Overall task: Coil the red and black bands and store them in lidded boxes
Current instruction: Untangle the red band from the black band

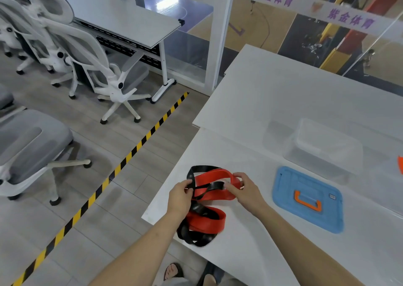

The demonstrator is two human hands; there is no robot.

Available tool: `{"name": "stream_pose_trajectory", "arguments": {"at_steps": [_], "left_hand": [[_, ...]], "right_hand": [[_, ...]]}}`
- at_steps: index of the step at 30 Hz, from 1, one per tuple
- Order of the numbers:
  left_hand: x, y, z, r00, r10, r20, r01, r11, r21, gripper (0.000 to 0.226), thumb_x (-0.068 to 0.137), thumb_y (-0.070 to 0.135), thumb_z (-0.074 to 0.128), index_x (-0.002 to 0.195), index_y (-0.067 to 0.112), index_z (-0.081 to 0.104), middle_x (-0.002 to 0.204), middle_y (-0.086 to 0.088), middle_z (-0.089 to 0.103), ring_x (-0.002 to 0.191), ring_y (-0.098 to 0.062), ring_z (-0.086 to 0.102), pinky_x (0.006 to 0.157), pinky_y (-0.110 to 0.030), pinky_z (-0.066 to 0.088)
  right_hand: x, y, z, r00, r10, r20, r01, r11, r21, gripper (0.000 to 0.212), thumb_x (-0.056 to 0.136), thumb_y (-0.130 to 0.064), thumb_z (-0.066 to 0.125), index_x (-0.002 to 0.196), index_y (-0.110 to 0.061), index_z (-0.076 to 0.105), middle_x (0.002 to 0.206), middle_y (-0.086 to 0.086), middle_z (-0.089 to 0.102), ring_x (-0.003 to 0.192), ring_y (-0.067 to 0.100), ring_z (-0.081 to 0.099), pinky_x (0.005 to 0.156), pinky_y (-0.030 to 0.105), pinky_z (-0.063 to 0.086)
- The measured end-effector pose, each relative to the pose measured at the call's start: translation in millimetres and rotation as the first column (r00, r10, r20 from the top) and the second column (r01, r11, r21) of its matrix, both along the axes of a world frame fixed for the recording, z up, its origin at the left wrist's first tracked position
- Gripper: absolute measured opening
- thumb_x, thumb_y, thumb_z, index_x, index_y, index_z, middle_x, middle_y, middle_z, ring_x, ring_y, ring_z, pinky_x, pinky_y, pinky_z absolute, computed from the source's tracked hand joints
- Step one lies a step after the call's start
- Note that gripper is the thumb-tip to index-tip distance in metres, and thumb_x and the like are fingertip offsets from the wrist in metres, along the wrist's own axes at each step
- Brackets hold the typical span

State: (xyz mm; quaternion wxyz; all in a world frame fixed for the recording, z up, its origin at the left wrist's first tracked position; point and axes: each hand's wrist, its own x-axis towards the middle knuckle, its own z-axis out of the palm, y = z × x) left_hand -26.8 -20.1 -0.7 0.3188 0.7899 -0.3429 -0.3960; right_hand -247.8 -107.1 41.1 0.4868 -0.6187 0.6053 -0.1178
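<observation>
A red band (pixel 209 221) and a black band (pixel 199 240) lie tangled together near the left edge of the white table (pixel 272 102). My left hand (pixel 180 196) pinches the black band where it crosses the red one. My right hand (pixel 247 190) grips the far loop of the red band. A clear plastic box (pixel 325 146) stands open farther back on the right. Its blue lid (pixel 309 198) with an orange handle lies flat on the table in front of it.
An orange object (pixel 400 164) shows at the right frame edge. The table's left edge drops to a floor with yellow-black tape (pixel 122 163). White office chairs (pixel 91 67) and another desk (pixel 122 17) stand to the left. A glass wall runs behind the table.
</observation>
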Motion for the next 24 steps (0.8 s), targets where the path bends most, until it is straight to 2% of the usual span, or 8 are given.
{"name": "stream_pose_trajectory", "arguments": {"at_steps": [3,8,12,16,19,21,24], "left_hand": [[2.3,-0.7,1.4,0.998,-0.055,0.013,0.055,0.998,0.027,0.038,0.106,0.023,0.056,0.143,0.019,0.060,0.142,-0.002,0.063,0.129,-0.023,0.059,0.109,-0.031,0.042],[4.4,5.0,-3.9,0.984,-0.180,0.020,0.177,0.979,0.101,0.045,0.107,0.034,0.052,0.150,0.021,0.052,0.151,-0.002,0.057,0.139,-0.025,0.053,0.118,-0.037,0.039],[4.7,7.0,-9.1,0.964,-0.260,0.054,0.250,0.958,0.141,0.047,0.106,0.030,0.055,0.151,0.018,0.051,0.148,-0.004,0.059,0.137,-0.025,0.054,0.115,-0.034,0.040],[6.4,9.5,-8.6,0.945,-0.324,0.043,0.312,0.934,0.174,0.047,0.104,0.030,0.059,0.149,0.018,0.052,0.136,-0.005,0.063,0.129,-0.026,0.059,0.109,-0.033,0.044],[14.4,14.4,-10.6,0.908,-0.417,0.029,0.403,0.892,0.205,0.053,0.095,0.032,0.070,0.146,0.025,0.056,0.128,-0.003,0.062,0.123,-0.024,0.059,0.106,-0.034,0.046],[17.7,16.1,-11.2,0.875,-0.484,0.037,0.465,0.858,0.219,0.054,0.090,0.032,0.075,0.142,0.030,0.059,0.122,0.000,0.061,0.118,-0.022,0.059,0.104,-0.034,0.047],[16.1,17.4,-10.2,0.855,-0.511,0.081,0.489,0.850,0.198,0.046,0.092,0.032,0.075,0.137,0.028,0.064,0.108,0.001,0.054,0.106,-0.020,0.055,0.093,-0.029,0.044]], "right_hand": [[-1.5,-3.7,3.3,1.000,0.014,-0.010,-0.014,0.998,-0.063,0.040,0.089,-0.053,0.073,0.124,-0.045,0.055,0.113,-0.017,0.064,0.100,0.008,0.064,0.084,0.028,0.053],[-5.6,-5.5,17.5,0.999,-0.016,0.049,0.028,0.969,-0.247,0.029,0.095,-0.036,0.071,0.120,-0.041,0.059,0.111,-0.021,0.068,0.098,0.008,0.068,0.083,0.024,0.055],[-9.2,-5.1,15.2,0.994,-0.096,0.041,0.101,0.986,-0.130,0.024,0.097,-0.031,0.069,0.118,-0.035,0.057,0.107,-0.008,0.069,0.094,0.012,0.067,0.075,0.023,0.052],[-16.2,4.1,-1.3,0.997,-0.066,-0.044,0.067,0.997,0.033,0.026,0.098,-0.028,0.064,0.120,-0.032,0.051,0.101,-0.001,0.071,0.095,0.021,0.070,0.081,0.033,0.056],[-20.1,9.5,-9.9,0.995,-0.015,-0.101,0.029,0.990,0.135,0.034,0.096,-0.027,0.063,0.124,-0.028,0.044,0.097,0.004,0.074,0.089,0.019,0.071,0.073,0.030,0.055],[-22.1,11.1,-14.8,0.990,0.015,-0.143,0.007,0.988,0.154,0.038,0.094,-0.029,0.065,0.125,-0.027,0.043,0.100,0.003,0.073,0.091,0.020,0.071,0.075,0.031,0.057],[-21.2,13.7,-16.3,0.984,0.044,-0.172,-0.021,0.991,0.131,0.038,0.094,-0.028,0.067,0.126,-0.024,0.046,0.110,0.003,0.068,0.099,0.023,0.069,0.085,0.039,0.058]]}}
